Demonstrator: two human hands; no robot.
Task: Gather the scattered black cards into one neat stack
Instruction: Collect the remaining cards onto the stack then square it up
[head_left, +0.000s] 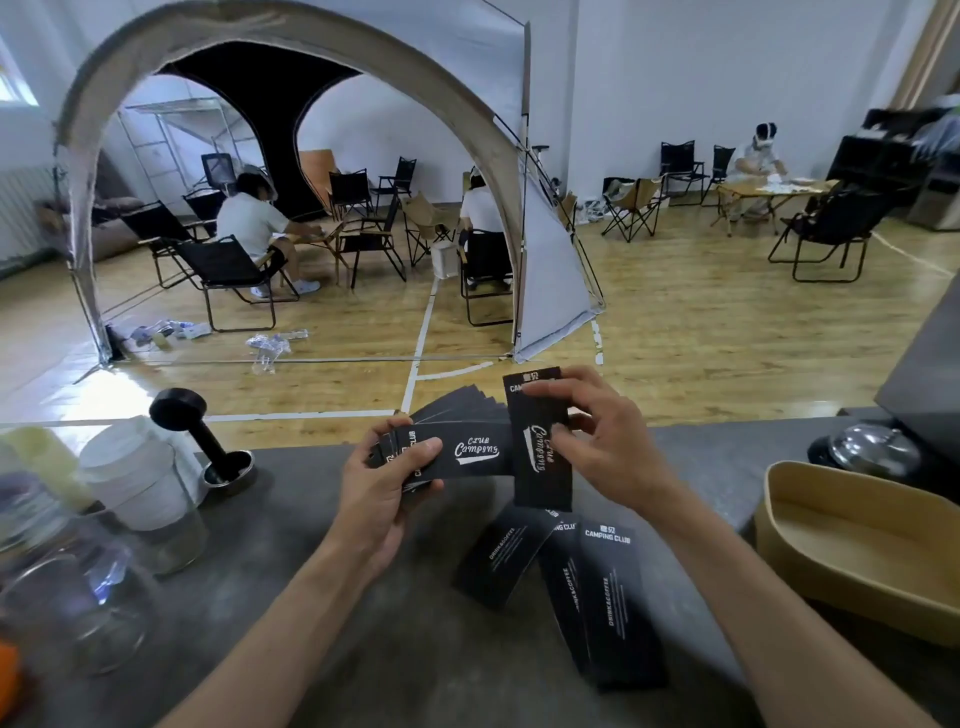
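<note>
Three loose cards (587, 582) lay on bench (363, 649), nearest. Beyond them, left hand (382, 486) gripped fanned stack (457, 441); right hand (597, 436) pinched single card (540, 457) crosswise. Mid-gather. Next: align it, then collect the loose ones.

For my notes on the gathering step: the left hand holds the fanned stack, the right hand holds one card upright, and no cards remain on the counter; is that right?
Not quite: the head view shows at least three loose cards lying on the counter. The rest stands: the left hand holds the fanned stack, and the right hand holds one card upright.
</note>
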